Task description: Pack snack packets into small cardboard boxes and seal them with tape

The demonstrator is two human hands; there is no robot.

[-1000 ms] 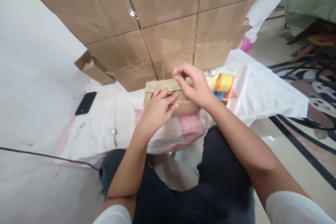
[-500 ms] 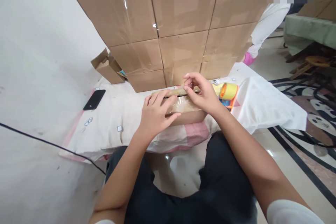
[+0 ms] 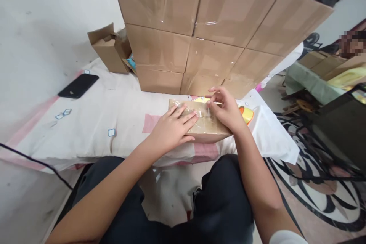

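Note:
A small cardboard box [image 3: 211, 137] lies on the cloth-covered table before my knees. Its top flaps are down, and glossy clear packing tape [image 3: 200, 111] runs over their seam. My left hand [image 3: 178, 126] lies on the left part of the top, fingers stretched out and apart. At the right end, my right hand [image 3: 225, 108] is curled, thumb and forefinger pinched at the strip of tape. Its palm side and the exact grip are partly hidden. Just right of that hand sits a yellow tape roll with an orange edge [image 3: 247, 115], partly covered by the wrist.
A tall wall of stacked cardboard boxes [image 3: 217, 15] stands right behind the work. Left of it is an open carton [image 3: 110, 51]. A black phone [image 3: 78, 85] lies at the left, with small stickers [image 3: 111, 132] on the cloth. Another person [image 3: 354, 44] is at the far right.
The gap under the box's top flap has closed, and the flap now lies flat. My left hand has flattened onto the top. The view has turned to the right.

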